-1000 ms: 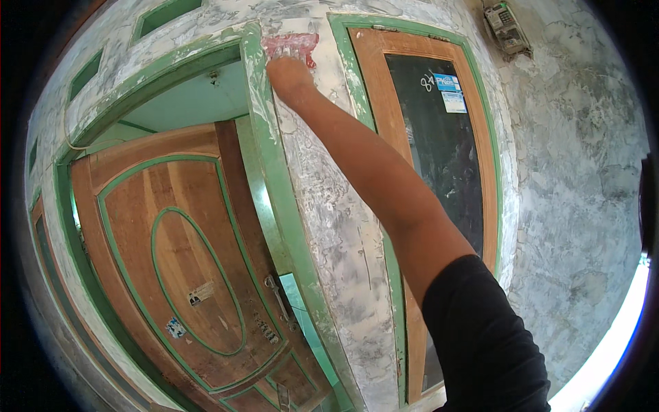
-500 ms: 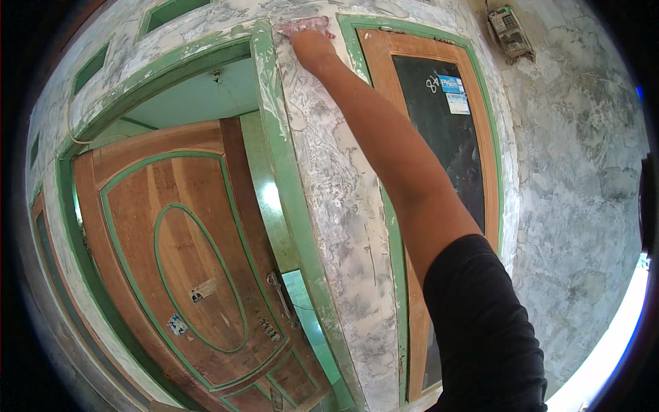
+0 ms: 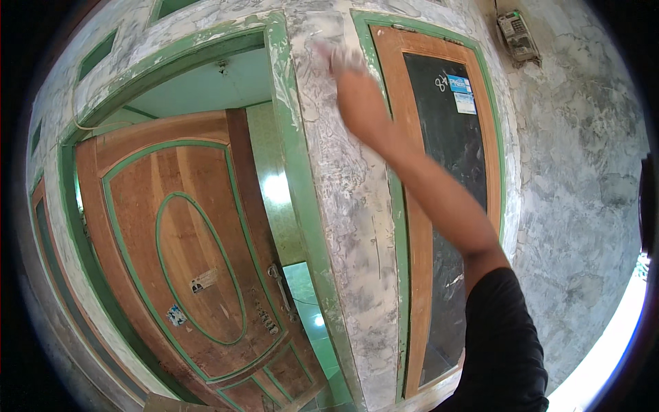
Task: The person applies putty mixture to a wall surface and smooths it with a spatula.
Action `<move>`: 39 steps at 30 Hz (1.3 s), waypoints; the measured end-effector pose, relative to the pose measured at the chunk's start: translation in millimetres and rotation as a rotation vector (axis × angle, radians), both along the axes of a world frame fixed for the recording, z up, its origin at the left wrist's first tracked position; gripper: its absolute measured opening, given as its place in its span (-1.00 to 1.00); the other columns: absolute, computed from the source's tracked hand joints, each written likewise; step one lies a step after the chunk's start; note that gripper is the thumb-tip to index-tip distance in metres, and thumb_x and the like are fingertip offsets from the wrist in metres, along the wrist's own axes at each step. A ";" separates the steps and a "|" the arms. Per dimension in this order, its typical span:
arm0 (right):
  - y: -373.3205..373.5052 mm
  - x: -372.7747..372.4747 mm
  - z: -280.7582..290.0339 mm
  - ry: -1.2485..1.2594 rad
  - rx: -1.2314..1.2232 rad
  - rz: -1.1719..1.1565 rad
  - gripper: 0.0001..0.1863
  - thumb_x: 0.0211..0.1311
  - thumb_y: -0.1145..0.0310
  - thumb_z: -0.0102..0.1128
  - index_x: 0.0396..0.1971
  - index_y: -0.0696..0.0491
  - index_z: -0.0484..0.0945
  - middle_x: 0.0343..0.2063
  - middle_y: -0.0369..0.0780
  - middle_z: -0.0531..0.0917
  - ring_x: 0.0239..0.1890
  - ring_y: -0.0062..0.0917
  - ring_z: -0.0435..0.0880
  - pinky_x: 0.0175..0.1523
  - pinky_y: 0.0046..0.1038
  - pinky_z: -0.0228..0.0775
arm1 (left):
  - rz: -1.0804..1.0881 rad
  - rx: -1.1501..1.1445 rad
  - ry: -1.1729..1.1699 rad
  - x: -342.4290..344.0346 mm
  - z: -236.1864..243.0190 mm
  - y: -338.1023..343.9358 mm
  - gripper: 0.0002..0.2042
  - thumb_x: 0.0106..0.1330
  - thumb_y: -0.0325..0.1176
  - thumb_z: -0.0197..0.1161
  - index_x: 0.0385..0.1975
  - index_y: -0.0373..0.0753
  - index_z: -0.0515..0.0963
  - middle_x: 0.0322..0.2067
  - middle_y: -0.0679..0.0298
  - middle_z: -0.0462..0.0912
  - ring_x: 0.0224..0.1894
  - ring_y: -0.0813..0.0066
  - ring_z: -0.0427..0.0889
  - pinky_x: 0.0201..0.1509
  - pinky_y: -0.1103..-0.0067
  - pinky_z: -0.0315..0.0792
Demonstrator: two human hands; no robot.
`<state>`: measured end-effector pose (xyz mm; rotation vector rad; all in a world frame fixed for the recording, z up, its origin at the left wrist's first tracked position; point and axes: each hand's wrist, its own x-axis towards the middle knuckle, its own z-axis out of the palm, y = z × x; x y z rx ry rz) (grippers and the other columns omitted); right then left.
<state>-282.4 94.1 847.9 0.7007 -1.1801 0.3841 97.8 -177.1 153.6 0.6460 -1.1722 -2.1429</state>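
Observation:
My right hand [image 3: 355, 93] is raised near the top of the narrow wall strip [image 3: 343, 178] between the doorway and the window. It is closed around a flat pinkish-red tool [image 3: 325, 52]. Motion smears both the fingers and the tool, so its exact kind cannot be made out. The strip is coated with patchy white and grey filler, and the tool is at or close to its surface. My left hand is out of view.
Left of the strip, a green-painted frame [image 3: 292, 144] surrounds a brown wooden door [image 3: 137, 213] standing ajar. On the right is a wood-framed dark glass panel [image 3: 449, 154]. A telephone-like keypad device [image 3: 518, 36] hangs on the patchy grey wall [image 3: 583, 226].
My right hand has come down from the top of the wall strip and slightly right, with the tool still in it. The elbow is more bent, and the view has shifted a little.

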 end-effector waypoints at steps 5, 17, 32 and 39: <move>0.9 -25.6 108.8 -0.026 0.070 -0.112 -0.72 0.04 0.56 -0.08 -0.20 0.18 0.44 -0.41 0.00 0.59 -0.26 -0.14 0.57 -0.15 -0.16 0.39 | -0.143 0.049 0.084 -7.9 5.7 -3.7 -0.52 0.25 -0.01 0.10 0.05 -0.18 0.30 -0.07 0.27 0.39 -0.09 0.32 0.43 -0.08 0.37 0.41; 11.4 46.2 -213.9 -0.375 0.269 0.247 -0.53 -0.01 0.67 -0.08 0.01 0.23 0.33 -0.15 0.08 0.49 -0.03 -0.06 0.45 0.11 -0.28 0.28 | -0.193 0.093 0.181 -17.7 141.7 69.5 -0.71 0.17 -0.18 0.18 -0.16 -0.12 0.42 -0.50 0.34 0.29 -0.42 0.47 0.31 -0.33 0.46 0.32; 117.6 186.6 -357.6 -1.337 -0.402 1.806 -0.60 0.21 0.54 -0.03 0.06 0.26 0.24 -0.08 -0.10 0.50 -0.09 -0.40 0.55 -0.07 -0.39 0.48 | -0.448 -0.545 0.067 -39.7 273.3 181.6 -0.71 0.25 -0.30 0.14 -0.22 -0.45 0.52 -0.60 0.32 0.48 -0.68 0.75 0.31 -0.62 0.77 0.17; 184.7 262.7 -354.4 -1.439 -0.030 1.401 -0.70 0.22 0.63 -0.11 -0.04 0.27 0.37 -0.20 -0.21 0.58 -0.23 -0.63 0.56 -0.16 -0.62 0.39 | -0.467 -0.608 0.087 7.5 270.9 225.2 -0.72 0.24 -0.33 0.16 -0.27 -0.49 0.50 -0.61 0.25 0.48 -0.71 0.71 0.29 -0.70 0.74 0.13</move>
